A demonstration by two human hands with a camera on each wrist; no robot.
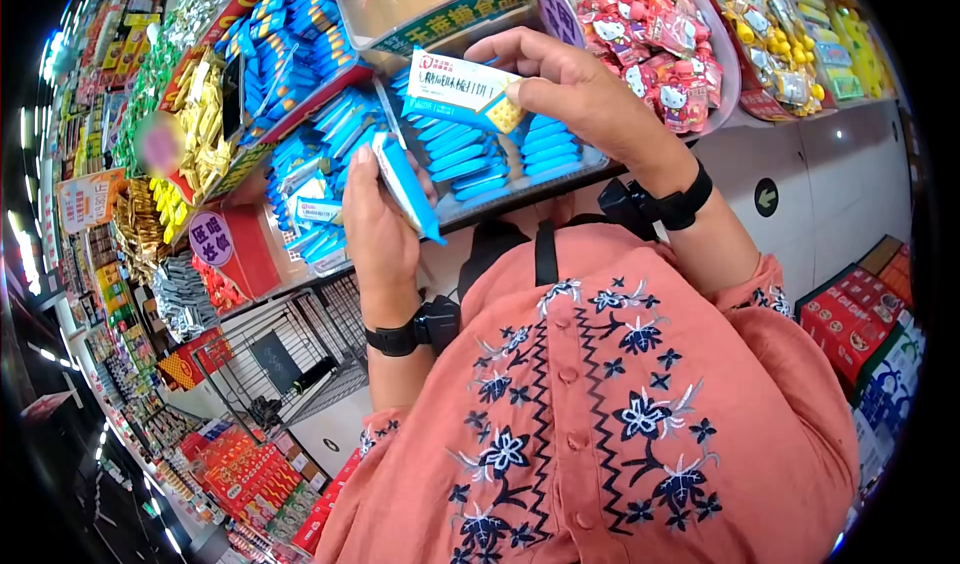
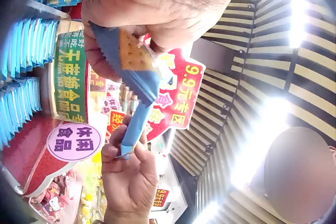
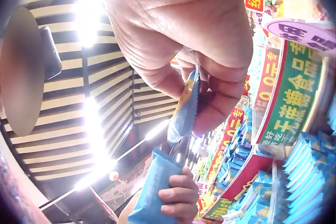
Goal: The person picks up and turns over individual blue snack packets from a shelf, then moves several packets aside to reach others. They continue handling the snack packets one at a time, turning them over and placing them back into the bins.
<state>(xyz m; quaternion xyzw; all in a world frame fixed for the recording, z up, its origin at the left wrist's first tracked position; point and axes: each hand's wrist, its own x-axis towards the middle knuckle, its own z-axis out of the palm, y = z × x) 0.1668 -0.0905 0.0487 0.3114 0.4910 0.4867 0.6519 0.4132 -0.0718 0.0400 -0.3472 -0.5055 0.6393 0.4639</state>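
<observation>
In the head view, my left hand (image 1: 383,229) grips a blue wrapped packet (image 1: 408,189), thumb along its edge. My right hand (image 1: 570,89) pinches a white-and-blue biscuit packet (image 1: 455,86) by its right end, printed face up. Seen from the left wrist, the left hand (image 2: 163,3) holds its packet (image 2: 139,58) with a biscuit picture showing; beyond it the right hand (image 2: 128,179) holds the other packet (image 2: 136,127). From the right wrist, the right hand (image 3: 184,35) pinches its packet (image 3: 184,111) edge-on, above the left hand (image 3: 179,198) and its blue packet (image 3: 154,187).
Rows of blue packets (image 1: 465,154) lie in a clear bin below the hands. Pink packets (image 1: 655,49) fill a bin at the right, gold-wrapped ones (image 1: 207,114) are at the left. A wire cart (image 1: 275,349) stands lower left, red boxes (image 1: 850,319) at the right.
</observation>
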